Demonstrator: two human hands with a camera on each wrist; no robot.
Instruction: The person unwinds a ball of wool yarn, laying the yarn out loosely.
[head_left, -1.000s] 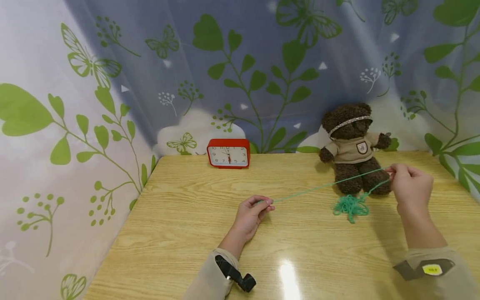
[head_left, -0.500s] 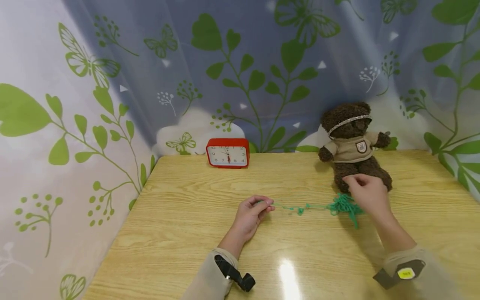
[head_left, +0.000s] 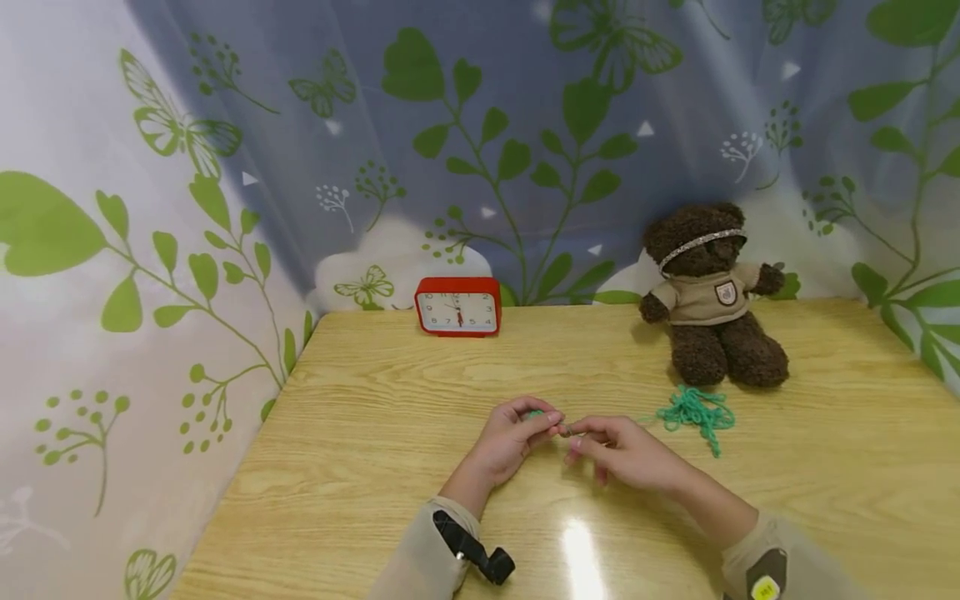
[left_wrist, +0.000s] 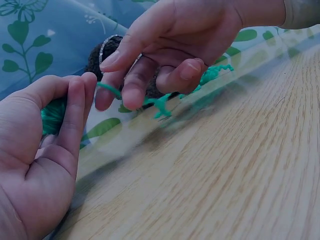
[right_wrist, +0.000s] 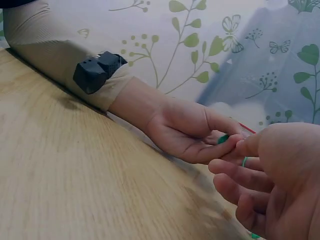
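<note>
My left hand (head_left: 510, 442) pinches a strand of green yarn at its fingertips, and a small wound bundle of green yarn (left_wrist: 53, 117) sits inside its curled fingers. My right hand (head_left: 630, 450) is at the left fingertips, its fingers loosely bent and spread. In the left wrist view, the strand crosses the right index finger, with the thumb apart from it. On the table to the right lies a loose tangle of the same green yarn (head_left: 697, 412); the strand leads toward it. The right wrist view shows the right thumb close by the left fingertips; whether they touch is unclear.
A red alarm clock (head_left: 457, 307) stands at the back of the wooden table (head_left: 360, 467). Behind the tangle, a brown teddy bear (head_left: 708, 292) in a beige shirt sits against the patterned curtain (head_left: 517, 108). Straps with small devices are on both sleeves.
My right hand has let go of the drawn-out yarn and moved left from beside the bear to the left hand. The taut strand has gone slack. The left hand has stayed nearly still.
</note>
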